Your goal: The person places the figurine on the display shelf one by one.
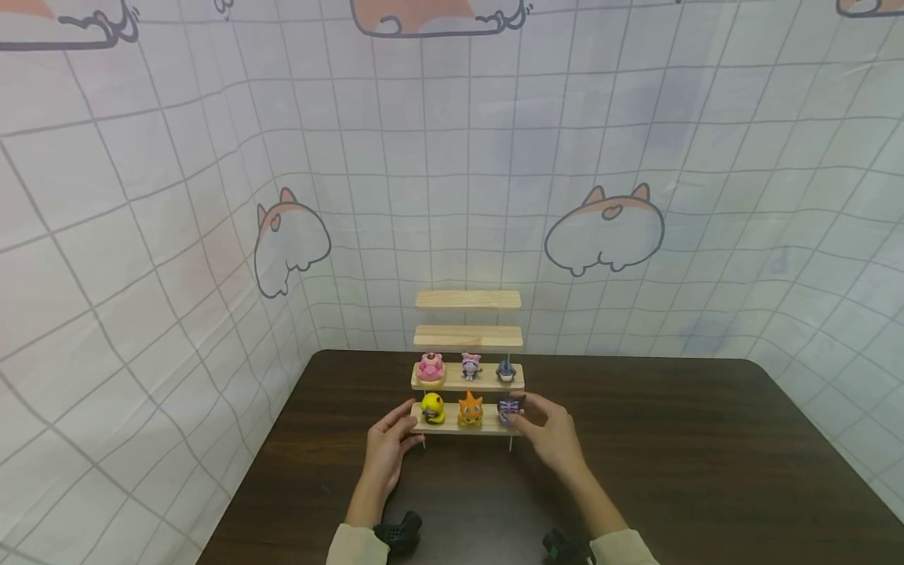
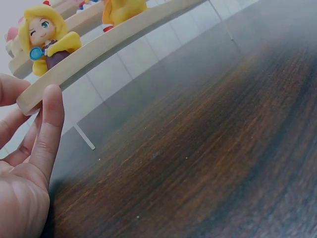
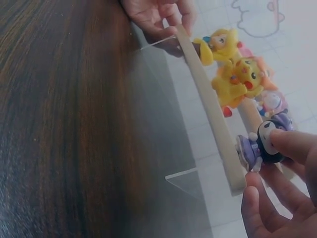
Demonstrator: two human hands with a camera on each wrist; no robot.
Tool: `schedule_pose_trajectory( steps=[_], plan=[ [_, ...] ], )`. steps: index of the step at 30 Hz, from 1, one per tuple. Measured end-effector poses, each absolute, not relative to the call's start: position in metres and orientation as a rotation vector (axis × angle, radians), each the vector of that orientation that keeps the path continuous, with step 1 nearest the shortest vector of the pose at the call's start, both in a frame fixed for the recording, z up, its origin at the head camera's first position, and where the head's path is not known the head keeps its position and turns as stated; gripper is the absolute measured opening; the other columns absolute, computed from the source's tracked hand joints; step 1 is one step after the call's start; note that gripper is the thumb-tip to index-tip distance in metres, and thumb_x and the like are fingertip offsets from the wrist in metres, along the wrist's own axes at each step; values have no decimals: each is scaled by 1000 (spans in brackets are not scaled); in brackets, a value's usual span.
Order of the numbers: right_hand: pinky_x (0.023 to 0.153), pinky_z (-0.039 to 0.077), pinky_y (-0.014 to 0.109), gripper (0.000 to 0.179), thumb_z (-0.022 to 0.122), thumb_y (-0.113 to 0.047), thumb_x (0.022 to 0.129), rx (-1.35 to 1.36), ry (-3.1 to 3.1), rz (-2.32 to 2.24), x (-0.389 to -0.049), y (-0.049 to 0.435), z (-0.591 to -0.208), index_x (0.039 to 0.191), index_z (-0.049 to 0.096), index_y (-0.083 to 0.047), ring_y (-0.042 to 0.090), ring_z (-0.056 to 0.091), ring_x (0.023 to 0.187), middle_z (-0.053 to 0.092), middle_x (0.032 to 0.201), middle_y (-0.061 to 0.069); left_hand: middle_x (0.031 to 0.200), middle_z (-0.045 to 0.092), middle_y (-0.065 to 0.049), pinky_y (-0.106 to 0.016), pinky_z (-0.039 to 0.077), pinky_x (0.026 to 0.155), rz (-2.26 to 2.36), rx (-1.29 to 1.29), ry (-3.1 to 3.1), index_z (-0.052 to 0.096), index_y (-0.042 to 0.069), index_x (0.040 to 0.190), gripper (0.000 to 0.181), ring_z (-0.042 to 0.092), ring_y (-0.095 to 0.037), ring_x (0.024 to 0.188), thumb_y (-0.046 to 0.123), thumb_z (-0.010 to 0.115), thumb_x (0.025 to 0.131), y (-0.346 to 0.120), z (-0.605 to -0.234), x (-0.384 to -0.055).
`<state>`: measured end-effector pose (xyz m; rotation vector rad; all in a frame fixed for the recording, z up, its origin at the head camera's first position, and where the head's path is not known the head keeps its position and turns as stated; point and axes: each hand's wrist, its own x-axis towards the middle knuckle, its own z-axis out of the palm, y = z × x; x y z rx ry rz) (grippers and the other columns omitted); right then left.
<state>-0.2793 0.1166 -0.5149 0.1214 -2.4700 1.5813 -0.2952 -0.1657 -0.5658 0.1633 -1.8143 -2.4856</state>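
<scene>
A stepped display stand with wooden shelves carries small figurines. My left hand (image 1: 386, 449) holds the left end of its lowest shelf (image 2: 104, 58), thumb and fingers around the corner. On that shelf, beside this hand, sits a yellow-haired doll figurine (image 2: 47, 37). An orange-and-yellow figurine (image 1: 469, 410) occupies the middle. At the shelf's right end, my right hand (image 1: 554, 435) pinches a purple-and-black figurine (image 3: 267, 141) between thumb and fingers. It is at the board's surface; whether its base touches the wood I cannot tell.
On the shelf behind stand a pink figurine (image 1: 431, 368), a pink-and-purple one (image 1: 471, 366) and a grey-blue one (image 1: 505, 371). Two bare upper shelves (image 1: 468, 337) rise behind. Clear legs support the stand on a dark wood table (image 1: 671, 455). A grid-patterned cloth (image 1: 452, 157) hangs behind.
</scene>
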Motion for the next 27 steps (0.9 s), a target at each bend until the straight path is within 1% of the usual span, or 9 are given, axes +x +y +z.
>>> schedule_pose_trajectory(
  steps=[4,7,11,14,18,20,23,25,27],
  plan=[
    [94,59,45,39,82,-21,87,155,-2471,1577,-280,121,-515,125,73,-19,29,70,107,75,117,12,154,48,-22,-24,62,74,-2489,161,-1817,53,-1,146,47,65,-10,88,7,60,100,-166,-565,-296],
    [85,60,37,41,83,-20,87,181,-2481,1590,-280,128,-513,127,72,-19,26,70,101,75,114,9,153,48,-23,-25,62,73,-2483,152,-1822,54,-2,146,47,65,-11,88,8,61,100,-167,-566,-296],
    [77,56,29,39,79,-18,90,220,-2512,1612,-281,143,-508,128,70,-14,21,69,97,75,114,9,150,50,-23,-25,63,73,-2475,162,-1824,56,-1,144,45,65,-11,88,8,62,99,-168,-568,-296],
    [79,56,28,37,75,-22,94,249,-2547,1592,-282,156,-502,129,68,-10,23,68,101,74,118,10,150,50,-21,-25,63,74,-2472,177,-1831,57,0,144,45,65,-12,89,8,61,100,-169,-569,-297],
    [83,55,31,36,70,-31,98,258,-2605,1551,-279,173,-493,129,68,-11,26,66,110,72,123,9,147,53,-19,-26,63,75,-2457,188,-1848,57,0,143,45,65,-12,91,11,62,100,-170,-569,-297],
    [87,55,33,37,68,-34,99,263,-2624,1550,-277,181,-488,129,68,-13,28,64,115,70,127,10,141,57,-20,-28,63,75,-2425,193,-1870,57,-2,142,44,66,-12,91,12,62,100,-172,-567,-295],
    [90,56,36,38,66,-37,100,276,-2619,1560,-274,191,-481,130,67,-13,31,63,120,68,132,13,124,66,-16,-29,64,74,-2314,253,-1947,61,-3,137,40,68,-13,88,14,63,100,-177,-560,-293],
    [91,55,35,39,65,-37,101,284,-2603,1550,-272,198,-477,131,66,-12,32,63,120,67,134,14,113,68,-13,-30,64,73,-2197,299,-2014,64,-2,133,37,67,-16,87,14,63,100,-182,-553,-293],
    [90,55,35,39,65,-37,101,285,-2583,1526,-271,203,-474,131,66,-12,32,63,119,67,133,14,108,69,-10,-30,63,73,-2061,335,-2090,68,1,129,33,67,-20,88,14,65,99,-189,-543,-292]
  ],
)
